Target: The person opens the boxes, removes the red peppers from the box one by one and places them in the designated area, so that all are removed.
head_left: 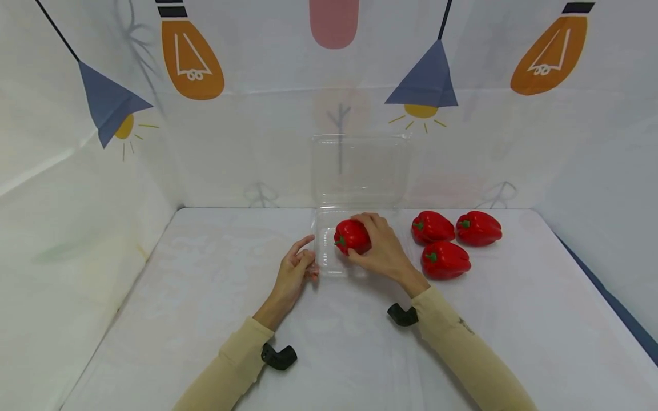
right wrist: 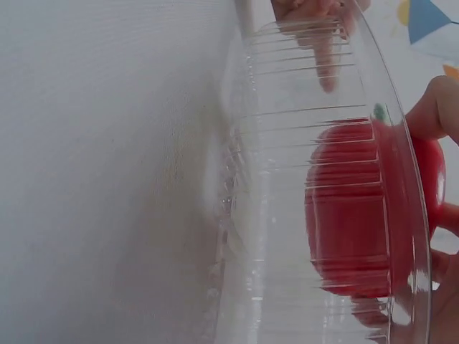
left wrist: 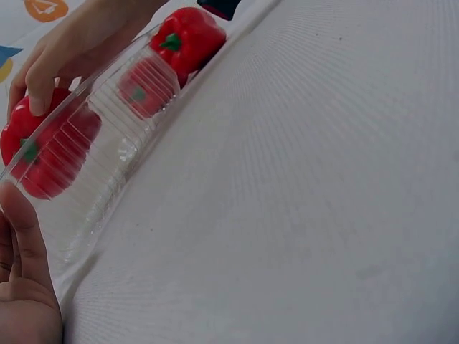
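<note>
A clear plastic clamshell box (head_left: 325, 265) sits on the white table with its lid (head_left: 361, 171) raised at the back. My right hand (head_left: 382, 248) grips a red bell pepper (head_left: 352, 236) by its sides, thumb in front and fingers behind, inside the box's bottom half. Seen from the right wrist, that pepper (right wrist: 351, 208) shows through the ribbed wall, its green stem toward the left hand. My left hand (head_left: 294, 274) is at the box's left end, index finger extended along it; from the left wrist, its thumb (left wrist: 25, 229) is by the rim.
Three more red bell peppers lie right of the box: one at the back (head_left: 433, 227), one farther right (head_left: 478, 228), one nearer me (head_left: 445, 260). A printed white cloth wall (head_left: 247, 148) stands behind the table. Black curved pieces (head_left: 279, 357) are on both sleeves.
</note>
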Available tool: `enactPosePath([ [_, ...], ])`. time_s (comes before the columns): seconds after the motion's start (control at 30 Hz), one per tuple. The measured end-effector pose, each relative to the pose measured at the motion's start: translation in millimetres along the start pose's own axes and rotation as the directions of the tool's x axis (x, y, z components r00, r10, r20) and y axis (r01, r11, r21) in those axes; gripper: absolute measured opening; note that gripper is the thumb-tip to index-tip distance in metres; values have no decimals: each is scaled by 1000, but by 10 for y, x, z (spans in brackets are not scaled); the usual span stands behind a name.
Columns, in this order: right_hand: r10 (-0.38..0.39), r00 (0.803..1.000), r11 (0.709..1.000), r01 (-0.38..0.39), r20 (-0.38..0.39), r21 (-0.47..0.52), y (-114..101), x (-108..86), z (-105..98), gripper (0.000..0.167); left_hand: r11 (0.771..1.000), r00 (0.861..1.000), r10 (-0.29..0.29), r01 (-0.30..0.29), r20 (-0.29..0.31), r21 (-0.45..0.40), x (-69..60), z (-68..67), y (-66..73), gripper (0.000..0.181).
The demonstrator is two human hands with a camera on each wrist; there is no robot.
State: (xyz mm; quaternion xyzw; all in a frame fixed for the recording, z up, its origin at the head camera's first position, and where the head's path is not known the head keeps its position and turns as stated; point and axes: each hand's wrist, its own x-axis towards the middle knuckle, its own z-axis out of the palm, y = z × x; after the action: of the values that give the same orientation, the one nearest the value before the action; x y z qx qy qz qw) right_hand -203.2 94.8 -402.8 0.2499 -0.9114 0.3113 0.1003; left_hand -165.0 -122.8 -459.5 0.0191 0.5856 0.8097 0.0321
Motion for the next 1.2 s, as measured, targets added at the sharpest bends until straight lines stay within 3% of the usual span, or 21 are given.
enactPosePath([
  [0.8, 3, 995, 1000, -5, -103, -22, 99, -215, -190, 81, 1000, 1000, -7, 7, -5, -24, 10, 8, -11, 42],
  [1.2, -23, 988, 999, 18, -150, -34, 155, -317, -314, 79, 1000, 1000, -9, 9, -11, -16, 1, -4, -14, 42],
])
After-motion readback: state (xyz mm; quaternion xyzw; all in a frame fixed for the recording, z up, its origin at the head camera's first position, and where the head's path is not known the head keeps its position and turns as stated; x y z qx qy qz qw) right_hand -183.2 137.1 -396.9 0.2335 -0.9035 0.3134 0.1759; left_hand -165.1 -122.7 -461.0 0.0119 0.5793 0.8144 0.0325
